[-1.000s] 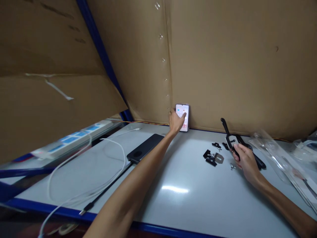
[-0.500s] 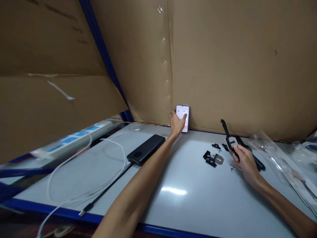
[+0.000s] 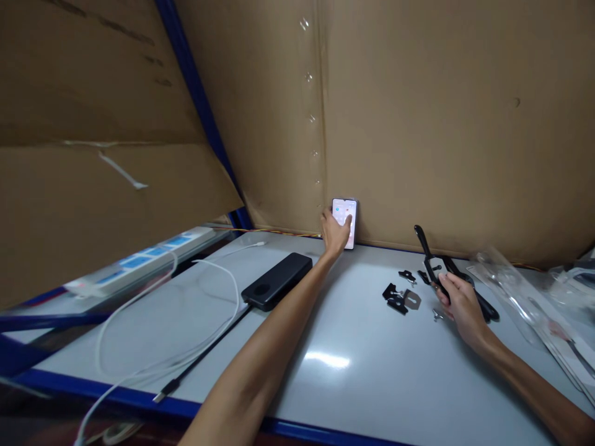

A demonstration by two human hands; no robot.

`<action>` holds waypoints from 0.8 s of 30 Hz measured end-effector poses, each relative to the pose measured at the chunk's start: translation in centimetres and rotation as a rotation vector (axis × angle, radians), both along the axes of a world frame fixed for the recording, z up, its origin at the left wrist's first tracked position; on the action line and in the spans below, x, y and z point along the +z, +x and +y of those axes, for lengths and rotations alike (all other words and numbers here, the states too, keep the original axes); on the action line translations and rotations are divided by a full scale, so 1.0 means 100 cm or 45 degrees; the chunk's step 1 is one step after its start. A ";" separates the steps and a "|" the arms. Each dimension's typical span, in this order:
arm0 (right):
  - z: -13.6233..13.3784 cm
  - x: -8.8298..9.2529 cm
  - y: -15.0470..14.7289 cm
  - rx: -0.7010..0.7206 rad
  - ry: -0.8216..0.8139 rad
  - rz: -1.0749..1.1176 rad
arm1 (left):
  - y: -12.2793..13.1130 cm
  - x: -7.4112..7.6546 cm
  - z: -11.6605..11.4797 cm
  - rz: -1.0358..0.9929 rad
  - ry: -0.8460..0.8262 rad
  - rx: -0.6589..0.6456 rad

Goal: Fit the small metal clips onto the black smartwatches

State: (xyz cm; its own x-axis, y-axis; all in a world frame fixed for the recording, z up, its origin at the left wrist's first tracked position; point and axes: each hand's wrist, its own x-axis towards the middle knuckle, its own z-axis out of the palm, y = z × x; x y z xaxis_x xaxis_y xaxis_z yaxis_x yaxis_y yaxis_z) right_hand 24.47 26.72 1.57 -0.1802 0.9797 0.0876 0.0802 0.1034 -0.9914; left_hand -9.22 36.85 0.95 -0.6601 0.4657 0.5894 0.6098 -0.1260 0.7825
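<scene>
On a grey table (image 3: 395, 371), a lit rectangular smartphone (image 3: 343, 208) stands against brown cardboard (image 3: 441, 124); the left hand (image 3: 335, 234) touches it, fingers half-spread, grip unclear; the right hand (image 3: 462, 303) curls round a black-handled metal tool (image 3: 436, 267).

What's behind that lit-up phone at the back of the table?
Brown cardboard rises behind the phone. The phone itself hides the patch directly behind it, and the left hand covers more, so whether anything sits between can't be seen.
</scene>
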 end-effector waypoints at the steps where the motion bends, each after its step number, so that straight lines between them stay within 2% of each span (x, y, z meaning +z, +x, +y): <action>1: 0.000 0.000 0.000 0.003 0.001 -0.001 | 0.001 0.001 0.000 -0.002 -0.001 0.000; 15: -0.001 0.000 0.000 0.016 0.017 -0.020 | 0.006 0.004 -0.003 -0.006 -0.017 0.031; 24: -0.002 0.001 -0.001 0.013 0.023 -0.021 | 0.001 0.000 0.000 -0.003 -0.003 0.011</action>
State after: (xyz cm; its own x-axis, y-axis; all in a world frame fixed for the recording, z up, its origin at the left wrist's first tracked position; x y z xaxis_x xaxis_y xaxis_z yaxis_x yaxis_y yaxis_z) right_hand 24.37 26.50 1.71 -0.1916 0.9761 0.1023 0.0952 0.1222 -0.9879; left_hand -9.12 36.85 0.97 -0.6652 0.4615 0.5870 0.6092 -0.1191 0.7840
